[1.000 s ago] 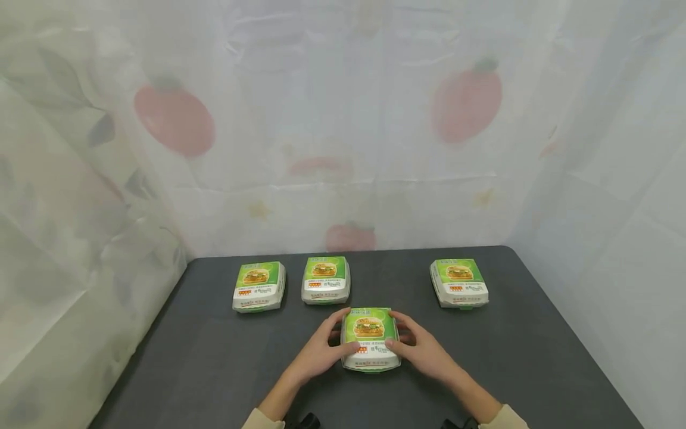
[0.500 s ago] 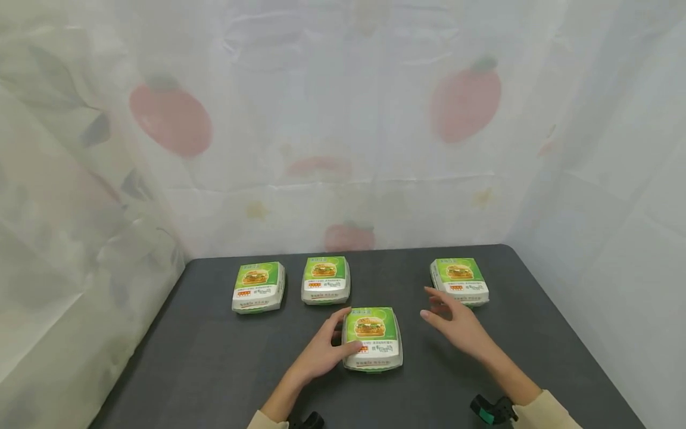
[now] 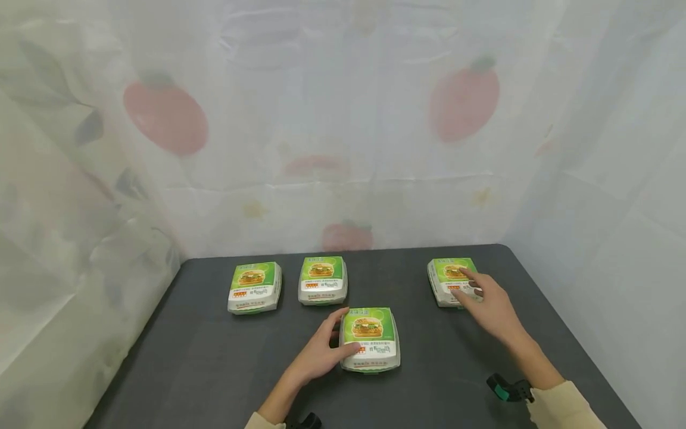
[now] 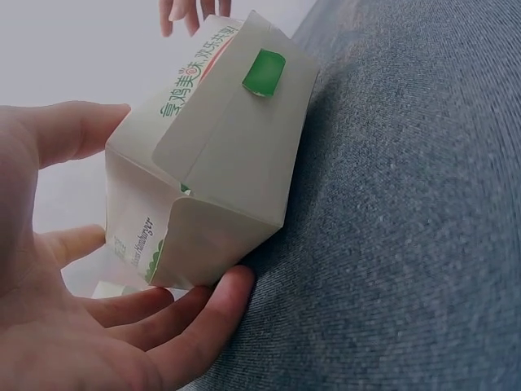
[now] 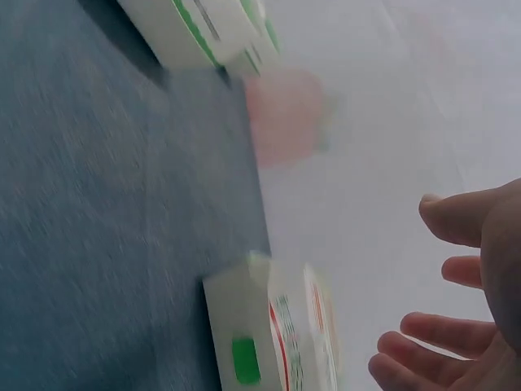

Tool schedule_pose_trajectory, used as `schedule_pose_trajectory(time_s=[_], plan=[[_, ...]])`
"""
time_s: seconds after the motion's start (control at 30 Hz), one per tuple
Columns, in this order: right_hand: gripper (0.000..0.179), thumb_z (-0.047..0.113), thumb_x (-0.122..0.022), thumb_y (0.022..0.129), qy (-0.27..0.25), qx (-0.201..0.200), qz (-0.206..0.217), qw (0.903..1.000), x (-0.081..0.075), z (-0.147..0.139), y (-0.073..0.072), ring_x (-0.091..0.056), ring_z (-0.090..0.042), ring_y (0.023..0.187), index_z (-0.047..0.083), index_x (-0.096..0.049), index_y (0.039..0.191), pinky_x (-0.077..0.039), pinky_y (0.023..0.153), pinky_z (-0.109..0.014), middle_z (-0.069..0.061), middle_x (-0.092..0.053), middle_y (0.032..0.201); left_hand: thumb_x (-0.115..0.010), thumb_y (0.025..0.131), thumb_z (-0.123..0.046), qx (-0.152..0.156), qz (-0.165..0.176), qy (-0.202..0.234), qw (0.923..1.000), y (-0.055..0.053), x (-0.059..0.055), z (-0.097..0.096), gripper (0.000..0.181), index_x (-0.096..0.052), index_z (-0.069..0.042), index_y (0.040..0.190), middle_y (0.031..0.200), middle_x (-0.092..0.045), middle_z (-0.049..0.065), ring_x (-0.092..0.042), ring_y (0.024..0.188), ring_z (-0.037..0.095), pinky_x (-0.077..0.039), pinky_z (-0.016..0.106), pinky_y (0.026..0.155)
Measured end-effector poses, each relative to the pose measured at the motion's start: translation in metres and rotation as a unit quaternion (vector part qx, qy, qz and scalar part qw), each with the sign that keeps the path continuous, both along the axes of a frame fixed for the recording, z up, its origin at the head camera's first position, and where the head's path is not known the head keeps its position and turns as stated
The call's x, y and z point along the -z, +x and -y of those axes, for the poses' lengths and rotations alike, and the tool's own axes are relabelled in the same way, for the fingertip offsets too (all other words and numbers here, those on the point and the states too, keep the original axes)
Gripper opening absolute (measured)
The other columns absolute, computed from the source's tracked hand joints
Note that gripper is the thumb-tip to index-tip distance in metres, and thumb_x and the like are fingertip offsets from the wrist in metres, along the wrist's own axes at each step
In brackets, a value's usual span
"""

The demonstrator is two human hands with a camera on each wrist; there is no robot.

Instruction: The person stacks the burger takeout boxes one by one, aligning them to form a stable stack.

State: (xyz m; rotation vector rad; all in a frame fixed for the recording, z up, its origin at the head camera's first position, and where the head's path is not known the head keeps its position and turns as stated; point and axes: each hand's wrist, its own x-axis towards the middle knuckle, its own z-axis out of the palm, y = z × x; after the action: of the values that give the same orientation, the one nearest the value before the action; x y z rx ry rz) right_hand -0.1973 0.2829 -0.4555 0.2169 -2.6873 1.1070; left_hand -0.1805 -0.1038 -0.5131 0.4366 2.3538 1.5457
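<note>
A closed white-and-green hamburger box [image 3: 370, 330] lies near the middle front of the dark table. My left hand [image 3: 323, 350] grips its left side. In the left wrist view its thumb meets the upper edge of the box [image 4: 228, 138] and the other fingers lie along the side and low corner. My right hand [image 3: 493, 307] hovers at the right-hand hamburger box [image 3: 440, 277] and overlaps its right part in the head view. Seen from the right wrist, thumb and fingers are spread apart, with a gap to that box [image 5: 244, 314].
Two more matching boxes stand at the back left: one further left [image 3: 254, 290], one nearer the middle [image 3: 323, 281]. The dark table [image 3: 214, 369] ends at a pale fruit-print curtain [image 3: 386, 149] behind, with more sheeting on both sides.
My right hand has let go of the near box and moved right and away to the right-hand box. My left hand keeps its hold on the near box.
</note>
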Motion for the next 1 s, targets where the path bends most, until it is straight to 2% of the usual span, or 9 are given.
schedule_pose_trajectory(time_s=[0.13,0.27,0.53,0.73,0.8,1.0], plan=[[0.067,0.036,-0.064,0.102,0.017,0.021,0.000,0.9996,0.000,-0.015,-0.008,-0.047,-0.051,0.127,-0.005,-0.043,0.150,-0.042,0.097,-0.065,-0.032,-0.046,0.142,-0.071,0.095,-0.045,0.004,-0.006,-0.002,1.0000,0.000,-0.001,0.000,0.081,-0.031,-0.018,0.160,0.153,-0.036,0.019,-0.049,0.130,0.043,-0.046,0.058,0.094],[0.070,0.041,-0.063,0.102,0.037,0.041,0.018,0.9983,0.008,-0.029,-0.019,-0.044,-0.052,0.128,-0.004,-0.041,0.152,-0.042,0.093,-0.067,-0.033,-0.041,0.146,-0.071,0.095,-0.044,0.006,-0.010,-0.002,0.9999,0.000,0.000,-0.001,0.081,-0.031,-0.017,0.160,0.154,-0.036,0.019,-0.049,0.130,0.044,-0.046,0.058,0.094],[0.081,0.050,-0.058,0.102,0.017,0.038,0.098,0.9943,0.031,-0.049,-0.037,-0.026,-0.057,0.140,-0.002,-0.030,0.158,-0.030,0.101,-0.074,-0.037,-0.027,0.154,-0.072,0.095,-0.045,0.000,0.000,-0.002,1.0000,0.001,0.001,0.000,0.082,-0.031,-0.018,0.160,0.156,-0.035,0.017,-0.048,0.131,0.043,-0.045,0.059,0.095],[0.088,0.051,-0.058,0.102,-0.055,0.022,0.153,0.9864,0.045,-0.054,-0.042,-0.042,-0.052,0.131,0.000,-0.018,0.161,-0.042,0.095,-0.066,-0.037,-0.038,0.146,-0.072,0.094,-0.046,0.000,0.002,-0.003,1.0000,0.003,0.000,0.000,0.081,-0.031,-0.019,0.160,0.155,-0.035,0.018,-0.047,0.131,0.043,-0.045,0.058,0.095],[0.088,0.049,-0.059,0.102,-0.074,0.019,0.157,0.9847,0.049,-0.055,-0.042,-0.044,-0.052,0.130,-0.001,-0.018,0.161,-0.042,0.096,-0.065,-0.038,-0.040,0.144,-0.071,0.095,-0.046,-0.001,0.002,-0.003,1.0000,0.002,0.000,0.000,0.081,-0.031,-0.019,0.160,0.155,-0.035,0.018,-0.048,0.131,0.043,-0.045,0.058,0.095],[0.087,0.050,-0.060,0.101,-0.086,0.031,0.150,0.9844,0.058,-0.057,-0.043,-0.044,-0.051,0.130,0.000,-0.020,0.161,-0.043,0.096,-0.064,-0.039,-0.041,0.144,-0.071,0.095,-0.045,-0.005,0.003,-0.004,1.0000,0.001,0.003,-0.001,0.080,-0.031,-0.020,0.160,0.156,-0.035,0.017,-0.049,0.130,0.042,-0.047,0.057,0.092]])
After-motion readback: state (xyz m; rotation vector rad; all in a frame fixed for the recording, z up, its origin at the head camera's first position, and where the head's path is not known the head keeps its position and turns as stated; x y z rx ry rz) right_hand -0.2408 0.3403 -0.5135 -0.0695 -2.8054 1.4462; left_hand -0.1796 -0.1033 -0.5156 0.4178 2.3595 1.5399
